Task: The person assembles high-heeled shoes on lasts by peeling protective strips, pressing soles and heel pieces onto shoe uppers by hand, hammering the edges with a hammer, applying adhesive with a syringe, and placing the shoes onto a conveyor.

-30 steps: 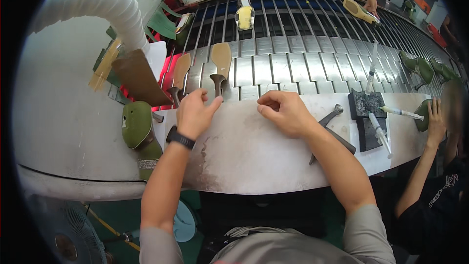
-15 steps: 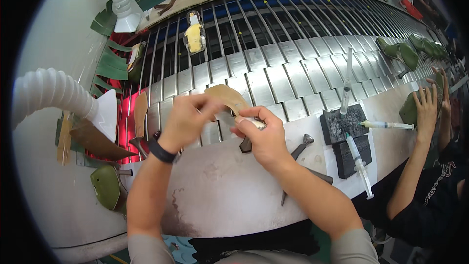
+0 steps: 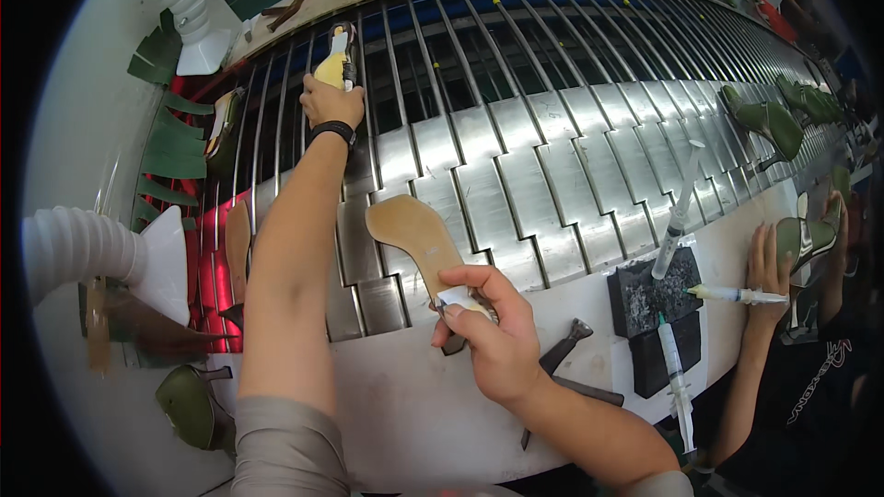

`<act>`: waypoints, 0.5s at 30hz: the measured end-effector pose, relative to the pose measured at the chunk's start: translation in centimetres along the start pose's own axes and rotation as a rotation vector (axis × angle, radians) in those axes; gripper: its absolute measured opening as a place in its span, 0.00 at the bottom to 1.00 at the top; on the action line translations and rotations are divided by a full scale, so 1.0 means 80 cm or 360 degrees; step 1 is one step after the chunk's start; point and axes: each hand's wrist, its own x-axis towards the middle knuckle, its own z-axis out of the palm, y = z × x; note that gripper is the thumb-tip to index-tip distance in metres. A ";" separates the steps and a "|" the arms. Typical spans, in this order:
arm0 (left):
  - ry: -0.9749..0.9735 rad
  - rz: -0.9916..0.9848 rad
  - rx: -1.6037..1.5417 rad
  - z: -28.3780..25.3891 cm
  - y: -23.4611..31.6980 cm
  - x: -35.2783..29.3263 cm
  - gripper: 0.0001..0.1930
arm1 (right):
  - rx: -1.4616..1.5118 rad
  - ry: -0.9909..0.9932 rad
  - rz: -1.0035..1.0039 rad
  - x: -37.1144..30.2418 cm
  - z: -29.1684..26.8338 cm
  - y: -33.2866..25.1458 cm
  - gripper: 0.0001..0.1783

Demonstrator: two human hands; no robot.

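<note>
sleeves – grey, short, both arms | left wrist – black watch [image 3: 333, 132] | hands bare

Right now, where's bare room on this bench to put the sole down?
Free: the pale bench top between the left forearm and the hammer, and the metal slats right of the tan sole. Crowded: the dark pad with the syringes.

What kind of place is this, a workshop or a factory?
Most likely a shoe factory's assembly line. A slatted metal conveyor carries green shoes, the right hand holds a tan insole, and glue syringes lie by a co-worker's hand.
</note>
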 end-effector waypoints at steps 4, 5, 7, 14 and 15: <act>-0.0060 0.0090 -0.0281 -0.089 -0.062 -0.028 0.51 | -0.0264 -0.0016 -0.0055 0.000 0.015 0.000 0.19; -0.0090 0.0129 -0.0381 -0.119 -0.091 -0.042 0.51 | -0.0343 -0.0036 -0.0038 0.002 0.018 0.003 0.21; -0.0174 0.0379 -0.0737 -0.193 -0.113 -0.127 0.48 | -0.0394 -0.0041 -0.0058 0.002 0.016 0.002 0.22; 0.0181 0.0976 0.0077 -0.446 -0.249 -0.432 0.52 | -0.1239 -0.0145 -0.0467 -0.010 0.012 0.013 0.25; 0.0157 0.1011 0.0208 -0.473 -0.275 -0.465 0.54 | -0.1243 -0.0190 -0.0458 -0.015 0.016 0.018 0.25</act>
